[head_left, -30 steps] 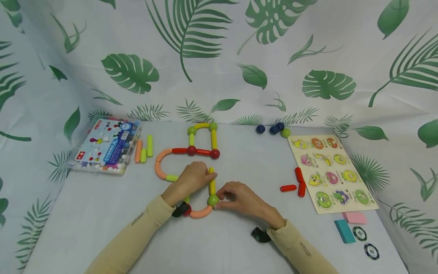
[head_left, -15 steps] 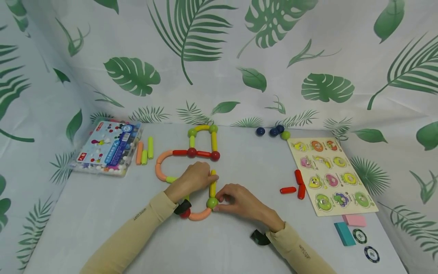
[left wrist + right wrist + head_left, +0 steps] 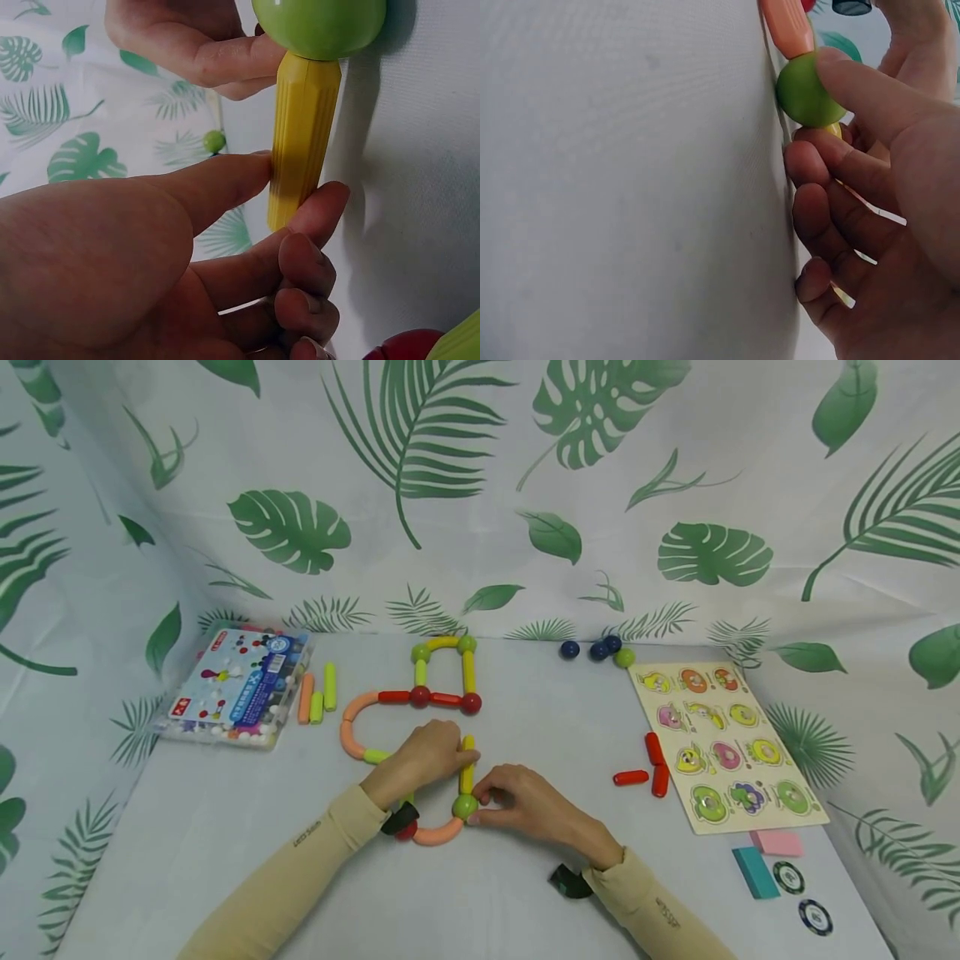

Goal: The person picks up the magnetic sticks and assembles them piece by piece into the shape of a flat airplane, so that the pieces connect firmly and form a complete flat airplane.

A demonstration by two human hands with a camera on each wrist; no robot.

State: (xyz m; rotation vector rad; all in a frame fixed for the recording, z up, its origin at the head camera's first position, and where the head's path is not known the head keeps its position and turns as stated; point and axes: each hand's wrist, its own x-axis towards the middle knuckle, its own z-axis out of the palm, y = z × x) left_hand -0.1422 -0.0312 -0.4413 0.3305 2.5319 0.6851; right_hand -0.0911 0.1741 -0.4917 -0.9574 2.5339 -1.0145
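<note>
My left hand (image 3: 423, 758) pinches a straight yellow rod (image 3: 304, 135) between thumb and forefinger. One end of that rod meets a green ball (image 3: 465, 807), which my right hand (image 3: 528, 802) holds between thumb and fingertips. A curved orange rod (image 3: 438, 835) runs from the green ball to a red ball (image 3: 406, 828), partly hidden by the left wrist's camera. These pieces belong to a figure of rods and balls; its upper part has a red ball (image 3: 420, 696), red rods and a yellow rod (image 3: 468, 670). My left hand covers part of the figure's middle.
A clear box of pieces (image 3: 232, 685) lies at the left, beside loose orange and green rods (image 3: 330, 687). Loose red rods (image 3: 632, 777) lie right of centre, near a fruit puzzle board (image 3: 727, 747). Blue balls (image 3: 570, 650) rest at the back; a teal block (image 3: 756, 872) sits front right.
The view has shifted slightly. Both hands keep nearly the same places, the left on the yellow rod and the right on the green ball.
</note>
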